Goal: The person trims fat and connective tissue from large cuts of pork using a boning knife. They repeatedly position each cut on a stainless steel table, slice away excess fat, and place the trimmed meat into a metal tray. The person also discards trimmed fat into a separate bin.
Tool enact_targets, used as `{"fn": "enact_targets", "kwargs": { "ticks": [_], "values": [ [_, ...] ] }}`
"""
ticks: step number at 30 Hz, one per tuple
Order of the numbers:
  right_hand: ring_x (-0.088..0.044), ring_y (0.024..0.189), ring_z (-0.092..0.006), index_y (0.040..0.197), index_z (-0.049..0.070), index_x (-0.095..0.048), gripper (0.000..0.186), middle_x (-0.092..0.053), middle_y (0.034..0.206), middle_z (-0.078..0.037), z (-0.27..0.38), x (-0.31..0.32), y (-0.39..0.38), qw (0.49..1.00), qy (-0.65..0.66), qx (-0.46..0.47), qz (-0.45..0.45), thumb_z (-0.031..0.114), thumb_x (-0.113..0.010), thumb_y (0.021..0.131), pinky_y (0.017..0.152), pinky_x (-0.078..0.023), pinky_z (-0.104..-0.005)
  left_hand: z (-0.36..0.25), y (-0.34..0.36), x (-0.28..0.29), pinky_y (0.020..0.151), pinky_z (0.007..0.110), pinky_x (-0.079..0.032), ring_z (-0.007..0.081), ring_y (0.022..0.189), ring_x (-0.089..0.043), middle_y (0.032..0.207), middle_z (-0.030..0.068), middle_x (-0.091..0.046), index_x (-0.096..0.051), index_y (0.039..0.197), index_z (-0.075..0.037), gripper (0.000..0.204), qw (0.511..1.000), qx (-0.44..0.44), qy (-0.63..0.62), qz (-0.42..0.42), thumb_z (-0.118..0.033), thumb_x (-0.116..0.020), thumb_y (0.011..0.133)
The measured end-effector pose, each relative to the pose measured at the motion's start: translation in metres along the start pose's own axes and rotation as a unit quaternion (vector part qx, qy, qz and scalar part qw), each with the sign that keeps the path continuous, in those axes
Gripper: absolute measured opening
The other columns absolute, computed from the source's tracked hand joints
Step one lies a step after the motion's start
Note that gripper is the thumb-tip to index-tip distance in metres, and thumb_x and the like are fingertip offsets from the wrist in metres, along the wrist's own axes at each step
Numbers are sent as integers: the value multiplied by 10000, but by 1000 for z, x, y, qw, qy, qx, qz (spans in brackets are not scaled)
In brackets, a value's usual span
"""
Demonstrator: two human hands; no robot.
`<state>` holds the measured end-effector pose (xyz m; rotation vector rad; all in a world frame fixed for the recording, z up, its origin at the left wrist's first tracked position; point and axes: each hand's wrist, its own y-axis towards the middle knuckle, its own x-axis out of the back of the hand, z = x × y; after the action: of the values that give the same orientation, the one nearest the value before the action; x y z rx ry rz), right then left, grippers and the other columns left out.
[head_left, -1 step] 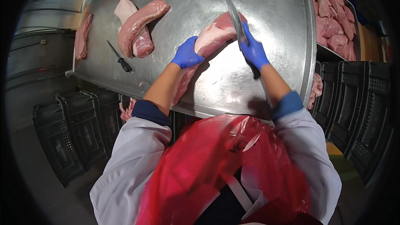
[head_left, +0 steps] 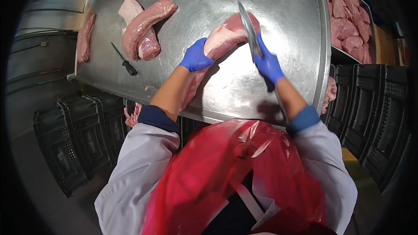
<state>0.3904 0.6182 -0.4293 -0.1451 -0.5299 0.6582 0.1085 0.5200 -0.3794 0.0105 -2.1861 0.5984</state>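
Note:
A long pork loin (head_left: 225, 38) lies slantwise on the metal table, its far end under the knife blade and its near end beside my left forearm. My left hand (head_left: 197, 55), in a blue glove, is closed round the middle of the loin from its left side. In my blue-gloved right hand (head_left: 268, 64) is a knife (head_left: 246, 22) with a long blade pointing away from me; its dark handle shows below the palm. The blade overlaps the loin's far right end; whether it touches the meat I cannot tell.
Left on the metal table (head_left: 174, 85) are a dark-handled sharpening steel (head_left: 129, 67) and several loins (head_left: 150, 26). Beyond the right edge stands a container of meat pieces (head_left: 348, 21). Stacked black crates flank me, left (head_left: 74, 143) and right (head_left: 370, 109).
My right hand and the knife have shifted slightly toward me and to the right. My left hand stays where it was on the loin.

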Motion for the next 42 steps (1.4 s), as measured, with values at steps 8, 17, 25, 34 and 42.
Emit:
{"fn": "enact_targets", "kwargs": {
  "ticks": [8, 17, 25, 34, 42],
  "values": [
    [-603, 615, -123, 1593, 314, -231, 778, -646, 791, -55, 22, -12, 40, 973, 220, -65, -6, 120, -575, 922, 589, -537, -285, 4, 3, -10, 1130, 388, -387, 379, 1353, -466, 1481, 278, -423, -296, 1502, 53, 1072, 998, -15, 65, 16, -344, -804, 646],
    [-578, 567, -109, 1606, 266, -188, 823, -629, 757, -76, 18, -35, -2, 970, 231, -62, -44, 80, -558, 894, 509, -505, -285, 7, 2, -23, 1085, 423, -427, 428, 1284, -503, 1385, 318, -479, -325, 1432, 101, 1038, 994, -82, 76, -5, -331, -815, 625],
    [-548, 571, -87, 1607, 248, -189, 818, -638, 774, -44, 6, -73, -60, 958, 281, -35, -42, 48, -564, 908, 505, -485, -266, 12, -1, -36, 1047, 425, -456, 433, 1223, -542, 1313, 321, -524, -360, 1377, 106, 1009, 991, -95, 92, -33, -331, -834, 600],
    [-592, 716, -93, 1600, 185, -233, 752, -647, 871, -16, -45, -12, -204, 977, 194, -60, 65, 50, -564, 939, 712, -539, -269, 0, -5, -43, 949, 484, -467, 429, 1079, -576, 1150, 274, -579, -444, 1261, 55, 885, 976, -123, 136, -121, -346, -850, 584],
    [-540, 598, -66, 1610, 227, -177, 767, -598, 814, -9, -58, 71, -96, 952, 291, 40, -87, 28, -542, 965, 503, -473, -214, -83, 31, -95, 633, 403, -520, 308, 735, -691, 782, 163, -676, -649, 937, -83, 155, 954, -200, 111, -193, -229, -639, 887]
  ]
}}
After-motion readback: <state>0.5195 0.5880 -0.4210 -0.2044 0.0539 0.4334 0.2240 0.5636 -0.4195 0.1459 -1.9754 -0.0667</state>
